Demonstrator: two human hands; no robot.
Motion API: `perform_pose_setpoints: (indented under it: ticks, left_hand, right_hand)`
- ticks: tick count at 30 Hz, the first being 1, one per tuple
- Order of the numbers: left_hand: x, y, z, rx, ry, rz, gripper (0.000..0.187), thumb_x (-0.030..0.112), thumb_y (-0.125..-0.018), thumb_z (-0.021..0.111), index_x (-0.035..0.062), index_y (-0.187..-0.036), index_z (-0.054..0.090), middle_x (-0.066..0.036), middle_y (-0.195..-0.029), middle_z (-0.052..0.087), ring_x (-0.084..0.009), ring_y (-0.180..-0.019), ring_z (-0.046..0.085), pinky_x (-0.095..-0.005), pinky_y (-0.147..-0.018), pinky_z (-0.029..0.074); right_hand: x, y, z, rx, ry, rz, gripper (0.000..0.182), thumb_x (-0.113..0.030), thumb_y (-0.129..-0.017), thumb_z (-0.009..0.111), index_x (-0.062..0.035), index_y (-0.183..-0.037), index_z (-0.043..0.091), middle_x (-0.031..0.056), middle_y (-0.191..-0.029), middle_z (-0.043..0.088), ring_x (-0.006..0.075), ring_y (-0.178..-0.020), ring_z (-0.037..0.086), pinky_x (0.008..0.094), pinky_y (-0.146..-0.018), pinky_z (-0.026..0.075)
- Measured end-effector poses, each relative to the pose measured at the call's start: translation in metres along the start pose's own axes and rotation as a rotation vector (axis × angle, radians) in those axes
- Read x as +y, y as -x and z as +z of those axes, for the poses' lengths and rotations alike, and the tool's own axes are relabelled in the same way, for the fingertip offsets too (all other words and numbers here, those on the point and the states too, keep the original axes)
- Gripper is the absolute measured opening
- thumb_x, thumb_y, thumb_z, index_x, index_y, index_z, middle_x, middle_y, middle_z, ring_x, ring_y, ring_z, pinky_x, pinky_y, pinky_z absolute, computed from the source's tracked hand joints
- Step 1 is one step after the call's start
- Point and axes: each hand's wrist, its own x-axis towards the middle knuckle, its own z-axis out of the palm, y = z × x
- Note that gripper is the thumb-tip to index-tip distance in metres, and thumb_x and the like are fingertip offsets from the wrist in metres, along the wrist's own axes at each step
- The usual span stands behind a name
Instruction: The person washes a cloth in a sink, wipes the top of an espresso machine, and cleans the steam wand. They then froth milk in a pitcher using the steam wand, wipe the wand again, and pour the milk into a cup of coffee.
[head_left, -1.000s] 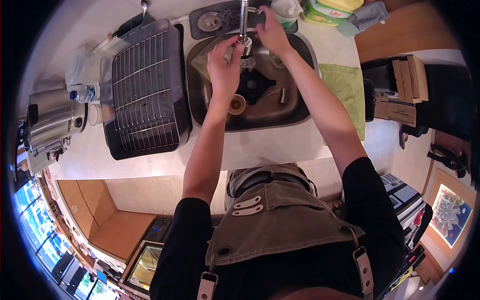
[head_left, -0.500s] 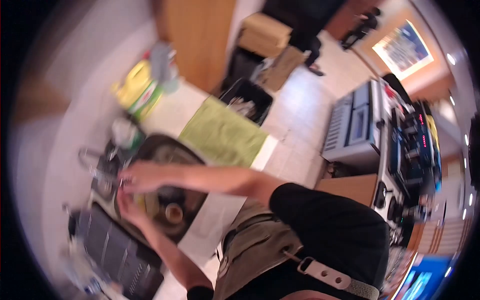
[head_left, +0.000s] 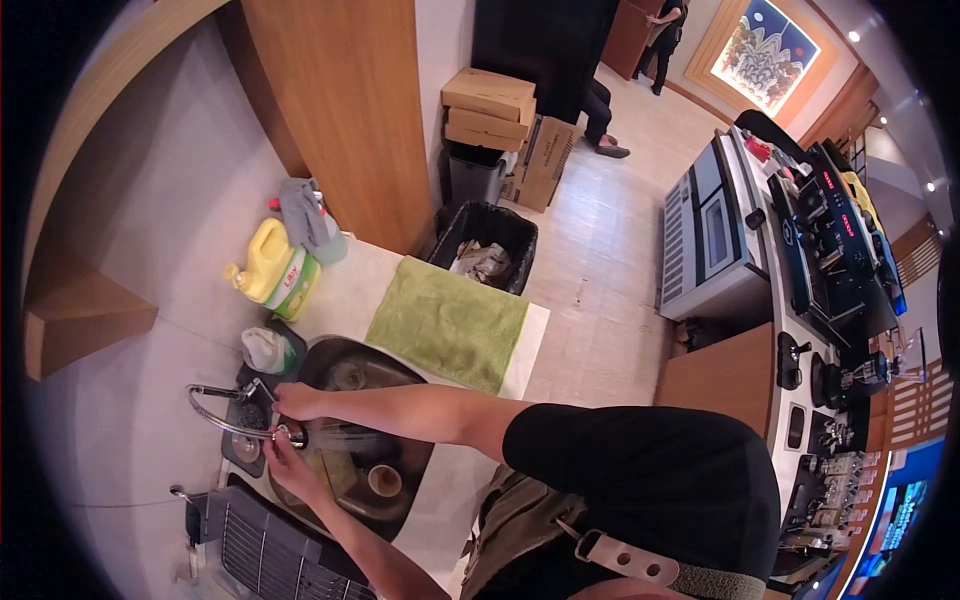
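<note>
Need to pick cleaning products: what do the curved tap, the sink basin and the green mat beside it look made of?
Curved tap: shiny polished metal, likely chrome. Sink basin: dull grey, probably brushed stainless steel. Green mat: soft matte cloth, towel-like. Both hands are at the spout.

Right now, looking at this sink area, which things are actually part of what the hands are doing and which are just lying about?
In use:
faucet, both hands at its spout end
right hand
left hand
sink

Lying about:
green towel beside the sink
yellow jug on the counter
small cup in the sink
dish rack
black bin
cardboard boxes
</note>
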Motion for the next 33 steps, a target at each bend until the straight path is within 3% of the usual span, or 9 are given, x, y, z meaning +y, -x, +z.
perform_pose_setpoints:
  ticks: [2,8,14,23,26,29,33]
  left_hand:
    - [0.004,0.004,-0.001,0.019,-0.01,-0.012,0.035,0.025,-0.102,0.056,-0.005,-0.118,0.061,-0.014,-0.102,0.068,-0.0186,-0.091,0.064,-0.0326,-0.083,0.048]
    - [0.007,0.009,-0.005,0.027,0.008,0.024,0.036,0.025,-0.102,0.056,-0.0056,-0.12,0.06,-0.015,-0.103,0.068,-0.0198,-0.091,0.064,-0.0331,-0.082,0.049]
    - [0.005,0.009,-0.002,0.05,0.03,0.001,0.037,0.025,-0.102,0.056,-0.0064,-0.121,0.06,-0.015,-0.104,0.068,-0.0189,-0.093,0.064,-0.0321,-0.083,0.049]
    - [0.007,0.01,-0.002,0.06,0.029,0.015,0.038,0.027,-0.101,0.057,-0.0056,-0.12,0.06,-0.015,-0.102,0.068,-0.0174,-0.088,0.063,-0.032,-0.077,0.049]
    - [0.01,0.011,-0.003,0.068,0.019,0.01,0.038,0.028,-0.1,0.058,-0.0053,-0.12,0.061,-0.015,-0.099,0.068,-0.0169,-0.087,0.063,-0.0314,-0.075,0.048]
    - [0.008,0.008,-0.002,0.055,0.041,-0.009,0.039,0.028,-0.1,0.059,-0.0051,-0.12,0.061,-0.014,-0.098,0.069,-0.0168,-0.086,0.063,-0.0311,-0.074,0.048]
    - [0.0,0.008,-0.003,0.069,0.004,-0.016,0.039,0.029,-0.1,0.059,-0.0048,-0.12,0.061,-0.014,-0.1,0.069,-0.0174,-0.087,0.063,-0.0313,-0.074,0.048]
  right_hand:
    - [0.001,-0.011,0.009,-0.037,-0.051,0.101,0.047,-0.031,-0.086,0.065,0.0066,-0.112,0.059,0.0272,-0.114,0.064,0.0409,-0.11,0.062,0.0448,-0.092,0.048]
    - [-0.012,-0.013,0.013,-0.056,-0.093,0.15,0.047,-0.031,-0.083,0.069,0.0068,-0.109,0.062,0.029,-0.112,0.065,0.0406,-0.108,0.063,0.045,-0.091,0.049]
    - [-0.014,-0.016,0.008,-0.108,-0.228,0.293,0.043,-0.027,-0.08,0.07,0.0085,-0.103,0.068,0.0284,-0.099,0.069,0.0406,-0.097,0.067,0.0448,-0.083,0.052]
    - [-0.023,-0.007,0.026,0.122,-0.177,0.251,0.03,-0.015,-0.081,0.058,0.0093,-0.096,0.067,0.0302,-0.096,0.068,0.0404,-0.095,0.068,0.046,-0.082,0.052]
    - [-0.021,-0.01,0.029,0.108,-0.185,0.218,0.032,-0.013,-0.08,0.056,0.0089,-0.101,0.065,0.029,-0.098,0.068,0.0411,-0.098,0.067,0.046,-0.085,0.051]
    - [-0.012,-0.024,0.043,0.267,-0.108,-0.018,0.031,-0.01,-0.081,0.053,0.0086,-0.103,0.063,0.0271,-0.097,0.068,0.0424,-0.098,0.065,0.0472,-0.088,0.05]
    - [-0.032,-0.029,0.03,0.215,-0.093,-0.051,0.035,-0.007,-0.081,0.051,0.0081,-0.112,0.058,0.0277,-0.1,0.066,0.0435,-0.103,0.062,0.049,-0.09,0.048]
